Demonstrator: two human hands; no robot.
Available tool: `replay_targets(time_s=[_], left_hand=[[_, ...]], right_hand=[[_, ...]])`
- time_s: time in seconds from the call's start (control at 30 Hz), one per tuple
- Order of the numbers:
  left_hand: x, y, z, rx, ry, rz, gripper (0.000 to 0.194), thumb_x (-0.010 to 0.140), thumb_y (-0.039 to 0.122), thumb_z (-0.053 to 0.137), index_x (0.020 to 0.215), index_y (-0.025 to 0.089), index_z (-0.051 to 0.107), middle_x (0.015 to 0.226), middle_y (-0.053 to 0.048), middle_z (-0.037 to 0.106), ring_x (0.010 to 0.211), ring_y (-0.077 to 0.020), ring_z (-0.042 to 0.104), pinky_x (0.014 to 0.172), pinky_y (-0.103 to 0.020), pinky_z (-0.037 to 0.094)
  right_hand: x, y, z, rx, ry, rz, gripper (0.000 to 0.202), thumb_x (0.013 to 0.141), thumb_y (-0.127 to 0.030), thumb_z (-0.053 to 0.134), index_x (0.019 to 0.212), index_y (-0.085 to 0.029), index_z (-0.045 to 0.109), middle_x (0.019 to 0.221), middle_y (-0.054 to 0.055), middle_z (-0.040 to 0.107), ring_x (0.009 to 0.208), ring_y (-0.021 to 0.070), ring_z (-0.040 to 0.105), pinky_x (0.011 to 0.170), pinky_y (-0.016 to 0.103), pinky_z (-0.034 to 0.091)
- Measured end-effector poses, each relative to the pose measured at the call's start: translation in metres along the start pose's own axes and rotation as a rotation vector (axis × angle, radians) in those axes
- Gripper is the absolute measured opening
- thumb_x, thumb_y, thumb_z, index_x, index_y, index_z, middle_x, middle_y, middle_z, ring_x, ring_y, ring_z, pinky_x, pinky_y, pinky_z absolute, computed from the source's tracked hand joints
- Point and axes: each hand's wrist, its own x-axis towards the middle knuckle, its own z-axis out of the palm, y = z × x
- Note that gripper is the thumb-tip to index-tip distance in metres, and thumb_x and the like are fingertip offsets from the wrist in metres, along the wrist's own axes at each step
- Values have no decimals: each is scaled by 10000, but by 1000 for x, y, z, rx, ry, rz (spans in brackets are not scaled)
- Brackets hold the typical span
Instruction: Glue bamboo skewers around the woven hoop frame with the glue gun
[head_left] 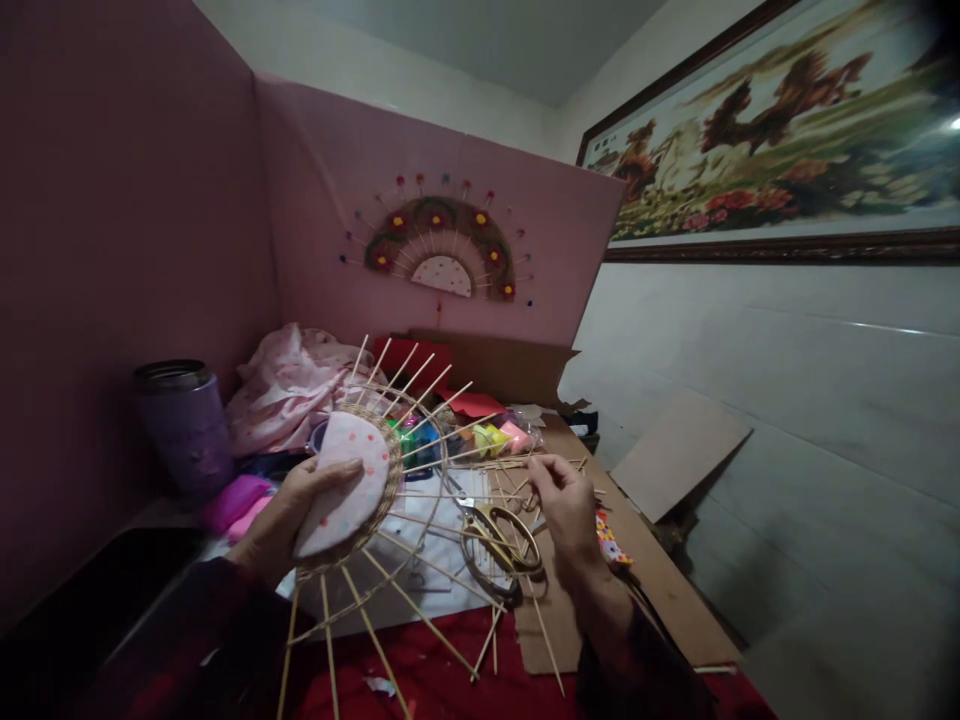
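Note:
My left hand grips a half-round fan frame, its thumb lying across the pale fabric centre with red dots. A woven cord edge borders that fabric, and thin wooden sticks spread out from it. Farther out, a thin twine ring crosses the sticks. To the right of the frame, my right hand is raised with thumb and fingers pinched together near the stick ends; what lies between them is too small to make out. Gold-handled scissors lie on the table between the two hands, partly behind the sticks.
Loose sticks lie on a cardboard sheet at the right. Behind are bagged coloured materials and crumpled pink cloth. A purple tumbler stands left. On the pink board hangs a finished-looking decorated fan.

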Motion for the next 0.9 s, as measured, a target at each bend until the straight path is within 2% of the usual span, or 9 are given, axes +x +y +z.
replay_targets(time_s=[0.07,0.1,0.23,0.33,0.53,0.9], left_hand=[[-2,0,5,42,10,-7,269,646,270,716,833,113,605,573,-50,668,415,-139,574,380,-206,424],[-3,0,8,60,18,-10,276,625,274,728,814,115,605,558,-39,659,410,-133,566,379,-201,417],[-3,-6,17,114,3,-3,295,548,277,762,746,118,612,533,-27,645,401,-124,553,383,-197,410],[-1,-11,19,133,-16,17,326,520,286,774,755,121,619,565,-36,663,423,-136,571,401,-207,426],[-5,-12,23,180,-28,73,328,518,290,775,766,123,640,613,-52,682,462,-144,580,413,-206,429],[-10,-14,30,244,39,84,284,513,266,777,756,150,687,617,-57,695,477,-169,591,438,-231,440]], right_hand=[[-3,-12,-2,-93,82,-163,208,775,-374,569,766,-168,595,608,-32,509,542,106,436,513,230,348],[-6,-20,-3,-154,77,-228,185,792,-349,554,784,-171,603,640,-20,538,564,114,459,530,235,358],[-12,-47,4,-496,-29,-459,113,811,-236,528,769,-195,625,767,18,624,713,156,530,663,276,382],[-11,-53,16,-704,-51,-619,93,787,-176,546,721,-195,609,779,20,631,810,185,526,751,316,348],[-15,-35,30,-790,-61,-647,67,777,-201,574,710,-196,574,732,-1,595,786,178,488,750,320,295],[-21,-31,28,-796,1,-650,63,767,-194,555,705,-190,541,701,1,556,757,175,461,751,322,290]])
